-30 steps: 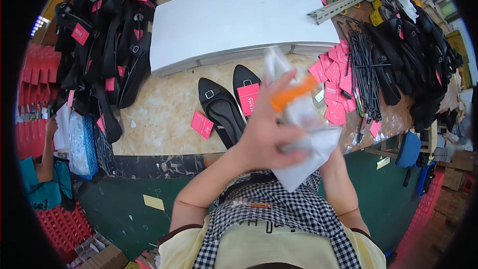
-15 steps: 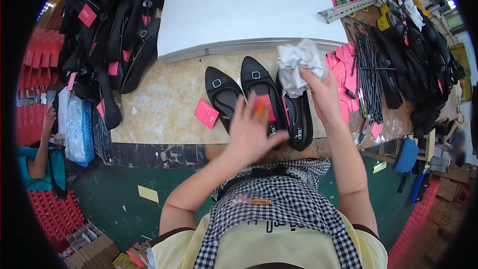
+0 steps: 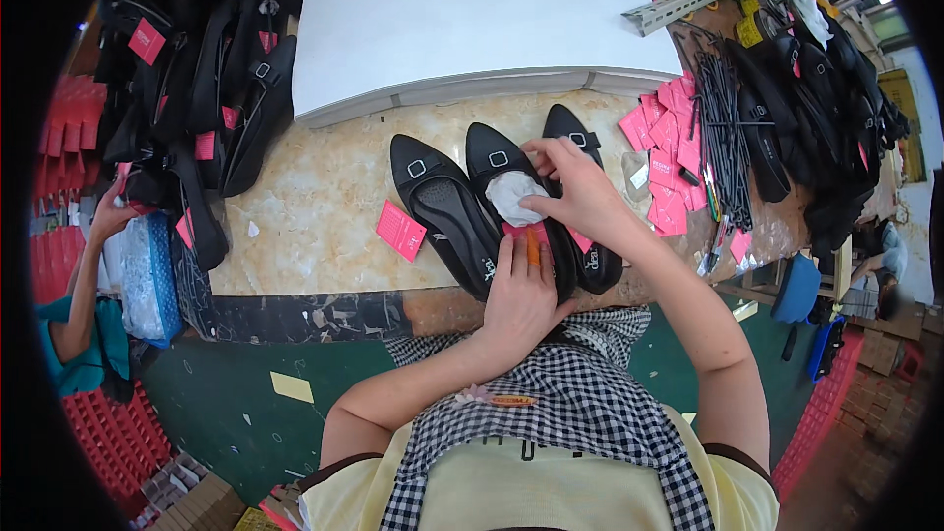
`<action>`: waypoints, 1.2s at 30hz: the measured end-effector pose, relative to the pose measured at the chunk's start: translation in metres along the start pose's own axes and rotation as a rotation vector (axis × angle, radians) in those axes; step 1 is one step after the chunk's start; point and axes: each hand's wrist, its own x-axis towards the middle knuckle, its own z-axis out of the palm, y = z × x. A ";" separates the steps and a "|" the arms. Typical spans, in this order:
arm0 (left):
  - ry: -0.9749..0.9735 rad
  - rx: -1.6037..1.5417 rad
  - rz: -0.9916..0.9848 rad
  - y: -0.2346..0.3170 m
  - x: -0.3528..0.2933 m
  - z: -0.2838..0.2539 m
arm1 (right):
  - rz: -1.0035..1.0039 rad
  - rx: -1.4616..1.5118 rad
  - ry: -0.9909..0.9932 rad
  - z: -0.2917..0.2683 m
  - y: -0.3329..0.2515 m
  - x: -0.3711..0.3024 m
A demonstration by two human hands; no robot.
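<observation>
Three black pointed flat shoes with square silver buckles stand side by side at the near edge of the table. In the opening of the middle shoe sits a ball of crumpled white paper. My right hand is closed on this paper, thumb against it and fingers over the shoe's far right side. My left hand grips the heel part of the same shoe, its fingers over a pink tag. Something orange shows among those fingers. The left shoe has a pink tag beside it; the right shoe is partly hidden by my right hand.
A stack of white sheets lies behind the shoes. Piles of black shoes stand left and right. Pink tags and a bundle of black rods lie at the right. Another person's arm reaches in at the left.
My right hand has brought the crumpled paper from above the right shoe leftward into the middle shoe. My left hand has come down onto that shoe's heel part. The view has shifted slightly.
</observation>
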 end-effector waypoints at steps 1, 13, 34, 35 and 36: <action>-0.006 -0.015 0.002 0.000 -0.003 0.003 | -0.145 -0.134 0.032 0.002 0.001 0.003; 0.682 0.304 0.000 -0.156 0.187 -0.094 | -0.197 0.047 0.246 -0.012 0.032 -0.048; 0.679 -0.925 -0.554 -0.069 0.015 -0.073 | 0.213 0.776 -0.059 -0.042 -0.062 -0.050; 0.690 -0.920 -0.569 -0.072 0.013 -0.074 | -0.027 0.711 0.144 -0.035 -0.077 -0.046; 0.678 -1.023 -0.512 -0.076 0.012 -0.077 | -0.310 0.330 0.048 -0.028 -0.088 -0.046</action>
